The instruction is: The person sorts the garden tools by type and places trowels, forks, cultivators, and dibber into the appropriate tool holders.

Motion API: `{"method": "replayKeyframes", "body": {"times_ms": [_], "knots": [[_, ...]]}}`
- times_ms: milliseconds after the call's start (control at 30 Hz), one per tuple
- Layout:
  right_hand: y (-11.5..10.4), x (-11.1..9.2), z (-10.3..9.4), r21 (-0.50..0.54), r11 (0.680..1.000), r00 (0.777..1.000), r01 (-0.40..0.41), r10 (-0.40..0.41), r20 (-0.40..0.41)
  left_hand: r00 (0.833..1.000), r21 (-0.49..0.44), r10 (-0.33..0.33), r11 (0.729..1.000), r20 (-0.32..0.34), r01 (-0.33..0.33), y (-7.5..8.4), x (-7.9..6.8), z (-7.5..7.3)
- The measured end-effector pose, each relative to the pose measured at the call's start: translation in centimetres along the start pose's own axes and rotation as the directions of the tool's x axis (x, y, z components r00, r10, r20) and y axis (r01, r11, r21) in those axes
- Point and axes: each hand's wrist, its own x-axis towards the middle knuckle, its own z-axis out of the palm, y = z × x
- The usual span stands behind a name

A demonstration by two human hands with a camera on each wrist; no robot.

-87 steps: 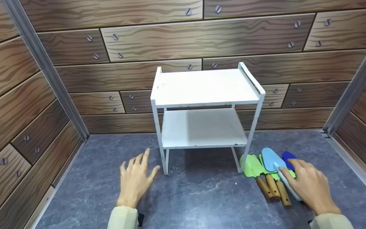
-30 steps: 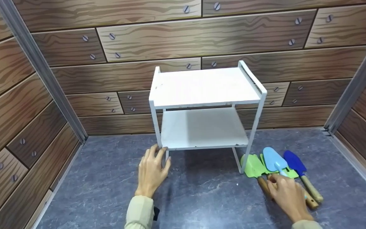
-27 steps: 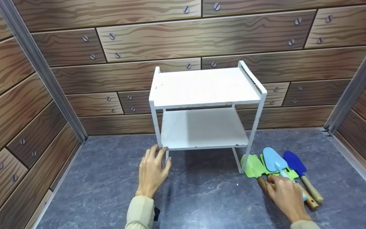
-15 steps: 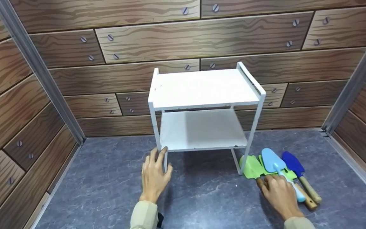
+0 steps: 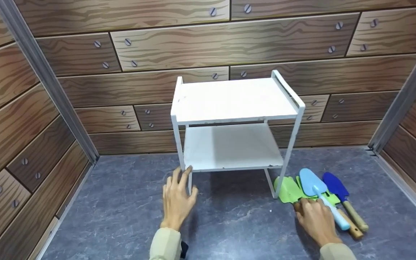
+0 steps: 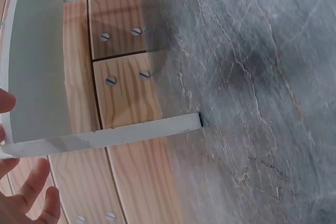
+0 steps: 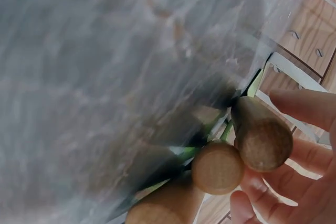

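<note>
A white two-tier shelf stand [image 5: 229, 99] stands near the back wall. My left hand [image 5: 177, 202] is at its left front leg [image 6: 105, 139], fingers loosely spread and fingertips near the lower shelf corner. To the right, several small garden tools lie overlapping on the floor. My right hand [image 5: 316, 220] curls over the wooden handle of a green trowel [image 5: 288, 189], hiding most of that handle. In the right wrist view the round handle ends [image 7: 262, 135] sit close against the fingers. A light blue trowel [image 5: 312, 182] lies across the pile, beside a dark blue trowel [image 5: 335, 186].
Wood-patterned panels [image 5: 208, 43] form the back and side walls, with metal corner posts [image 5: 54, 94]. The floor [image 5: 237, 224] is dark grey with a marbled look. The stand's right front leg [image 5: 290, 144] rises right beside the green trowel's blade.
The right hand has moved left off the light blue trowel's handle to the green trowel's wooden handle. The left hand has come right to the stand's leg. The tools have spread apart.
</note>
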Motion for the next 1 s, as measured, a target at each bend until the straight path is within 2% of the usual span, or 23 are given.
{"method": "replayKeyframes", "body": {"times_ms": [133, 367, 533, 733, 1000], "knots": [[-0.02, 0.05, 0.11, -0.012, 1.0, 1.0, -0.002, 0.002, 0.018, 1.0, -0.007, -0.006, 1.0, 0.004, 0.007, 0.03, 0.0, -0.01], [-0.15, 0.1, 0.5, -0.012, 1.0, 0.999, 0.024, -0.025, -0.031, 1.0, -0.015, -0.013, 1.0, 0.001, 0.013, -0.01, -0.03, -0.13], [-0.14, 0.27, 0.77, -0.031, 0.999, 0.999, 0.036, -0.037, -0.027, 1.0, -0.016, -0.019, 1.0, -0.002, 0.019, -0.07, -0.13, -0.21], [-0.13, 0.5, 1.0, -0.07, 0.997, 0.999, 0.04, -0.039, 0.019, 1.0, -0.023, -0.028, 0.999, 0.0, 0.028, -0.02, -0.21, -0.28], [-0.36, 0.63, 0.85, -0.074, 0.997, 0.994, -0.019, 0.027, 0.103, 0.999, -0.038, -0.036, 0.999, 0.011, 0.037, 0.16, -0.1, -0.13]]}}
